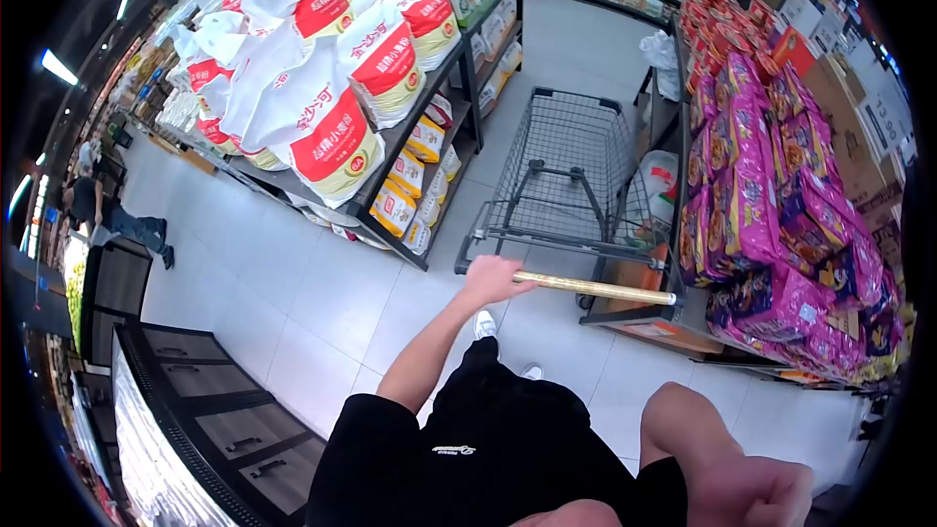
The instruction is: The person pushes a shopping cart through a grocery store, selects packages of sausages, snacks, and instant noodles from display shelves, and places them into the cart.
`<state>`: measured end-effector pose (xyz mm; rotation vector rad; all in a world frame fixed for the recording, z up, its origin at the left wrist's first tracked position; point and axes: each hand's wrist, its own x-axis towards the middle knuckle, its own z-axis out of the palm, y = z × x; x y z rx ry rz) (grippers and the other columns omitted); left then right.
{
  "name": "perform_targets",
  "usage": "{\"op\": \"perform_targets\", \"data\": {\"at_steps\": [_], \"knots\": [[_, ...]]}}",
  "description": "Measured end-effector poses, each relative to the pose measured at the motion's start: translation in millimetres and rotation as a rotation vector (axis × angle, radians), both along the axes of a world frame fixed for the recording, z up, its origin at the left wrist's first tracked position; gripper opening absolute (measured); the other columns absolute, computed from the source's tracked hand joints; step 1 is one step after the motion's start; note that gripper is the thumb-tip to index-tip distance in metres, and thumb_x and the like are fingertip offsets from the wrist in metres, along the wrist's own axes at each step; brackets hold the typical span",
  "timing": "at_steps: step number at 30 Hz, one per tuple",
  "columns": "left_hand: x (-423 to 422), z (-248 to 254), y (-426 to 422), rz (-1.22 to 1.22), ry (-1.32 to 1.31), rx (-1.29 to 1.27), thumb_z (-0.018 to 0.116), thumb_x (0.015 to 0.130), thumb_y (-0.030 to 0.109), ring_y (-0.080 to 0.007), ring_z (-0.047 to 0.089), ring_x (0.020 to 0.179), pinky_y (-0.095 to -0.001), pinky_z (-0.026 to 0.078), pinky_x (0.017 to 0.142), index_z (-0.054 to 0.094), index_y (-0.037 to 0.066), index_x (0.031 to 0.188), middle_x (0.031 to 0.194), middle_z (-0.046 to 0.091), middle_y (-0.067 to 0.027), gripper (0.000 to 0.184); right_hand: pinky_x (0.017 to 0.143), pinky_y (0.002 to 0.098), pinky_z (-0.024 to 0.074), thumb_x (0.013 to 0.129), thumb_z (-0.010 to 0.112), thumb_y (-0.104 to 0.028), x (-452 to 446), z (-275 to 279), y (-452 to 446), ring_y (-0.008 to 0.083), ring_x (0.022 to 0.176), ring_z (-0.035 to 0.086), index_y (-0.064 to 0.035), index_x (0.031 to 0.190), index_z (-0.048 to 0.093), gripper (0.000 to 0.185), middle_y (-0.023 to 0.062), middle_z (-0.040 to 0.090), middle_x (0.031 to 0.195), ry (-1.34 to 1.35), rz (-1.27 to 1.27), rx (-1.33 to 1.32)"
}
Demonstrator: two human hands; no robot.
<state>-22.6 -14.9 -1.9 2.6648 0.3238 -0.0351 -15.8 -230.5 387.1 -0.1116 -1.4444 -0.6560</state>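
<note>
My left hand [496,280] is closed round the left part of a gold bar [600,288] at the near end of a grey wire shopping cart [561,146]. The cart's basket looks empty, and its frame stands between two shelf displays. At the lower right, close to the camera, is my right hand [771,490], away from the cart. My right arm is bent, and the fingers are too blurred and hidden to make out. A white and red bag [656,179] shows beside the cart's right side.
White and red flour sacks [332,137] are piled on a dark shelf at the left. Purple packages [742,176] fill the right display. Dark cabinets [239,429] stand at the lower left. A person [117,220] bends at the far left. Tiled floor [322,283] shows between.
</note>
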Motion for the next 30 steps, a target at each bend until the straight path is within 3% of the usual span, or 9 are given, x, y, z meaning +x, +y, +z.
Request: {"op": "perform_targets", "data": {"at_steps": [11,30], "knots": [[-72,7,-55,0.046,0.066,0.070,0.059,0.082,0.064,-0.0323,0.066,0.068,-0.0452,0.052,0.062,0.068,0.013,0.076,0.067,0.066,-0.0097,0.052,0.043,0.0235,0.0139,0.067,0.051,0.013,-30,-5,-108,0.0017,0.046,0.025,-0.0168,0.060,0.026,0.039,-0.0102,0.030,0.063,0.088,0.217,-0.052],[-228,-10,-155,0.135,-0.039,0.035,0.069,0.075,0.060,-0.0316,0.064,0.062,-0.0446,0.050,0.058,0.066,0.012,0.074,0.063,0.064,-0.0095,0.048,0.043,0.0228,0.0130,0.069,0.047,0.007,-173,1,-128,0.0021,0.044,0.022,-0.0184,0.061,0.026,0.034,-0.0107,0.027,0.060,0.080,0.431,-0.016]]}}
